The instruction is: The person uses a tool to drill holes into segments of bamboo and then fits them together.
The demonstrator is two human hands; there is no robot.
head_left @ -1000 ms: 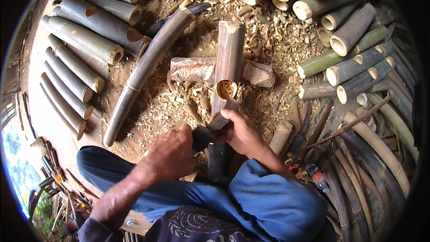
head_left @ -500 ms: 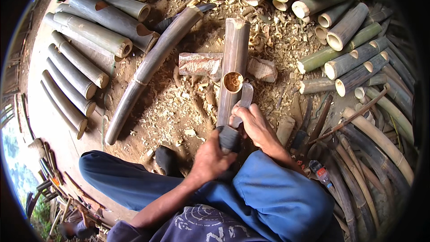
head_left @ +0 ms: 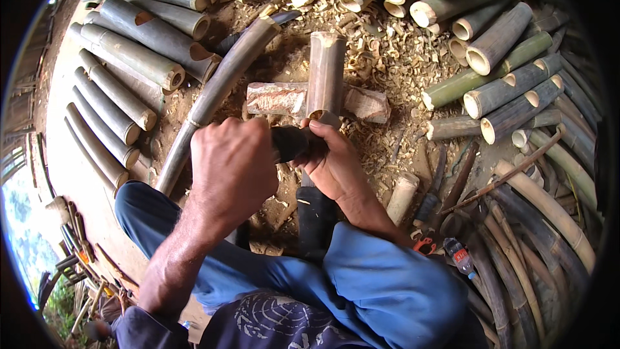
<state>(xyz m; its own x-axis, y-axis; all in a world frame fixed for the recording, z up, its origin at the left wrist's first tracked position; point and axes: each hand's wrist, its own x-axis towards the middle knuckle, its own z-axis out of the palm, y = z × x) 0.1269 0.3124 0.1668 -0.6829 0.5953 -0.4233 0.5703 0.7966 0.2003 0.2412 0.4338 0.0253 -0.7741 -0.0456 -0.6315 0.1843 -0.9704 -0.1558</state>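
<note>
A bamboo tube point(head_left: 326, 68) points away from me, lying across a rough wooden block point(head_left: 278, 98). My left hand point(head_left: 232, 171), raised over the tube's near part, is wrapped round the black handle point(head_left: 289, 143) of a knife. My right hand point(head_left: 336, 165) closes on the same knife near its blade, thumb stretched up along it. Just a piece of the blade point(head_left: 330, 118) shows, at the tube's cut hole, which my hands and the knife mostly cover. Below them, something black point(head_left: 316, 220), perhaps a foot covering, lies over the tube's near end.
A long curved bamboo pole point(head_left: 219, 94) slants at the left. Several cut tubes point(head_left: 123, 61) lie beyond it; more bamboo point(head_left: 500, 39) is piled at the right. Shavings point(head_left: 400, 64) litter the ground. A plastic bottle point(head_left: 459, 256) and dark-handled blades point(head_left: 431, 203) lie right of my knee.
My left hand has risen up and left with the knife handle, which now lies crosswise. The blade has swung to the hole, and my right hand has shifted slightly left.
</note>
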